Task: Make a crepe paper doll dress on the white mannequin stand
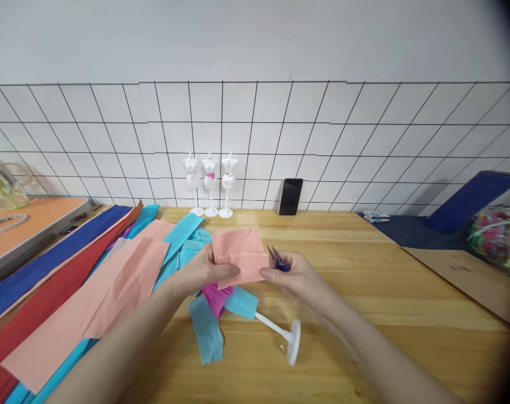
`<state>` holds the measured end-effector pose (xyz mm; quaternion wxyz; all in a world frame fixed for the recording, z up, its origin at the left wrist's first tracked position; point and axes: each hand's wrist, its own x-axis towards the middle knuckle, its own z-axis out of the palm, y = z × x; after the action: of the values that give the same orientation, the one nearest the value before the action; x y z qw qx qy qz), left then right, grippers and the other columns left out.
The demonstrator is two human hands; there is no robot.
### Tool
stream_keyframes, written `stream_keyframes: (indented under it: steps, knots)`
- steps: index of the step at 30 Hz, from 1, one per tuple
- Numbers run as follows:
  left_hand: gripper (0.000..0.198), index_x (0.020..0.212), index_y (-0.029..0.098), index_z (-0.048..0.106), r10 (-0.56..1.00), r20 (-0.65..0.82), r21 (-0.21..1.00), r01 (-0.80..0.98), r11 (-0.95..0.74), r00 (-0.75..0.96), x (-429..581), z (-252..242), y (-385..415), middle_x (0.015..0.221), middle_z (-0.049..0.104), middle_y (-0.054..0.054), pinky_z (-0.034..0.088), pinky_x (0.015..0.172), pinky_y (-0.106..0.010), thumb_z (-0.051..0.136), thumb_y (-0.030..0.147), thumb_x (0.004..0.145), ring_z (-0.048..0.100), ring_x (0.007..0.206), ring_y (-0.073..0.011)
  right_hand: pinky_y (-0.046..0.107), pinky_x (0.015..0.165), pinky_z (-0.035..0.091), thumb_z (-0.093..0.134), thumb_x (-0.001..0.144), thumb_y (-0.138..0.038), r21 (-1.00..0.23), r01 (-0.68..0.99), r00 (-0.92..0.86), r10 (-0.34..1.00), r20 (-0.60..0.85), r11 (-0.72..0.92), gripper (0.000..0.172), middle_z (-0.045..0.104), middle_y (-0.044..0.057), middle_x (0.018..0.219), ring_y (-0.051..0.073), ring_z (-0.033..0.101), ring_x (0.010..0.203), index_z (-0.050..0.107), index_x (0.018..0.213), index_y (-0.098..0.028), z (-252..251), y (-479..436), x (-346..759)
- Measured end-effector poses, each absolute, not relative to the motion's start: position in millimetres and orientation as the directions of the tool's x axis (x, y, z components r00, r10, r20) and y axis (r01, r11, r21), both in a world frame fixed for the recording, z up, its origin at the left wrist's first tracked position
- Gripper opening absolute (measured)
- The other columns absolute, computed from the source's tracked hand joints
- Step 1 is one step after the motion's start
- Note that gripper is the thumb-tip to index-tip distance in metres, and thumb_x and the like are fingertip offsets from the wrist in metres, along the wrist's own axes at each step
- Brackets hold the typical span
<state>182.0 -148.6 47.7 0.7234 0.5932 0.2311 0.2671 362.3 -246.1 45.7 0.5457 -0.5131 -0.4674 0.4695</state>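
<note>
Over the middle of the table, my left hand (204, 268) is closed on a piece of peach crepe paper (240, 247), thumb in front and fingers behind. The paper shows a horizontal crease. My right hand (297, 276) pinches its lower right edge and also grips small scissors (280, 260) with blue handles, blades pointing up. Beneath the paper a miniature dress form lies tilted on the table, its white round base (294, 342) to the right. It carries a magenta piece (216, 297) and a turquoise piece (243, 302). A loose turquoise scrap (207, 332) lies nearby.
Long crepe paper strips in peach (65, 314), red (48, 314) and blue (56, 247) cover the left side. Three white dress forms (210, 179) and a phone (290, 197) stand by the tiled wall. A blue box (473, 199) and brown cardboard (460, 275) are at right.
</note>
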Motion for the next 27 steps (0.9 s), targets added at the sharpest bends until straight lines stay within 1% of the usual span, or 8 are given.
stream_keyframes:
  steps: [6,9,11,14,18,22,24,27]
  knots:
    - [0.036,0.101,0.017,0.063,0.522,0.013,0.999,-0.031,0.026,0.853,179,52,-143,0.081,0.065,-0.004,0.044,0.062,-0.026,0.073,0.026,0.067,0.06,0.075,-0.0187,0.021,0.038,0.007,0.077,0.06,-0.025,-0.924,-0.356,-0.012,0.99,-0.144,-0.139,0.036,0.029,-0.013,0.044,0.0,0.013,0.036,0.041,0.058,-0.018,41,-248,364]
    - [0.058,0.12,0.021,0.055,0.508,0.034,0.999,-0.043,0.006,0.861,178,59,-143,0.106,0.064,-0.009,0.046,0.078,-0.034,0.074,0.032,0.067,0.058,0.099,-0.0267,0.021,0.038,0.007,0.076,0.061,-0.027,-0.937,-0.322,-0.002,0.989,-0.146,-0.138,0.037,0.028,-0.012,0.044,0.001,0.013,0.037,0.04,0.058,-0.019,40,-248,364]
    - [0.072,0.133,0.028,0.043,0.613,0.139,0.99,-0.11,-0.085,0.778,176,62,-142,0.132,0.05,-0.011,0.041,0.09,-0.04,0.073,0.037,0.068,0.046,0.118,-0.0306,0.022,0.039,0.007,0.076,0.061,-0.031,-0.964,-0.244,0.054,0.991,-0.125,-0.108,0.039,0.028,-0.012,0.046,0.002,0.014,0.039,0.04,0.059,-0.019,41,-247,364]
    - [0.082,0.14,0.039,0.027,0.699,0.264,0.964,-0.17,-0.203,0.664,174,64,-140,0.15,0.023,-0.008,0.04,0.092,-0.043,0.071,0.04,0.071,0.042,0.121,-0.032,0.023,0.041,0.009,0.076,0.062,-0.037,-0.995,-0.081,0.117,0.991,-0.063,-0.054,0.042,0.027,-0.011,0.047,0.004,0.016,0.042,0.038,0.057,-0.02,43,-247,365]
    - [0.083,0.14,0.036,0.028,0.717,0.152,0.988,-0.124,-0.092,0.68,172,66,-137,0.145,0.034,-0.012,0.042,0.084,-0.04,0.071,0.042,0.069,0.05,0.111,-0.0293,0.024,0.047,0.018,0.073,0.063,-0.04,-0.996,0.088,0.023,1.0,0.015,0.013,0.037,0.034,-0.007,0.055,0.007,0.027,0.051,0.042,0.058,-0.019,47,-248,370]
    - [0.085,0.14,0.026,0.031,0.668,-0.013,0.998,-0.035,0.058,0.744,171,70,-139,0.101,0.064,-0.011,0.042,0.069,-0.032,0.072,0.043,0.067,0.059,0.083,-0.0221,0.025,0.055,0.025,0.068,0.067,-0.038,-0.988,0.152,-0.179,0.984,-0.014,0.014,0.029,0.039,-0.003,0.064,0.011,0.035,0.06,0.05,0.064,-0.016,50,-250,374]
    - [0.086,0.139,0.027,0.033,0.61,-0.024,1.0,0.008,0.029,0.792,172,72,-144,0.091,0.063,-0.007,0.042,0.065,-0.03,0.075,0.037,0.065,0.059,0.074,-0.0189,0.025,0.056,0.026,0.066,0.068,-0.037,-0.987,0.164,-0.207,0.978,-0.039,-0.005,0.027,0.039,-0.003,0.064,0.011,0.035,0.061,0.049,0.065,-0.016,51,-250,374]
    - [0.064,0.122,0.029,0.052,0.573,0.123,0.984,-0.023,-0.178,0.81,174,75,-153,0.103,0.06,-0.005,0.043,0.071,-0.028,0.077,0.025,0.063,0.057,0.086,-0.0186,0.025,0.054,0.023,0.066,0.067,-0.036,-0.983,0.183,-0.164,0.986,-0.041,-0.01,0.028,0.036,-0.004,0.062,0.01,0.032,0.058,0.046,0.062,-0.017,52,-249,375]
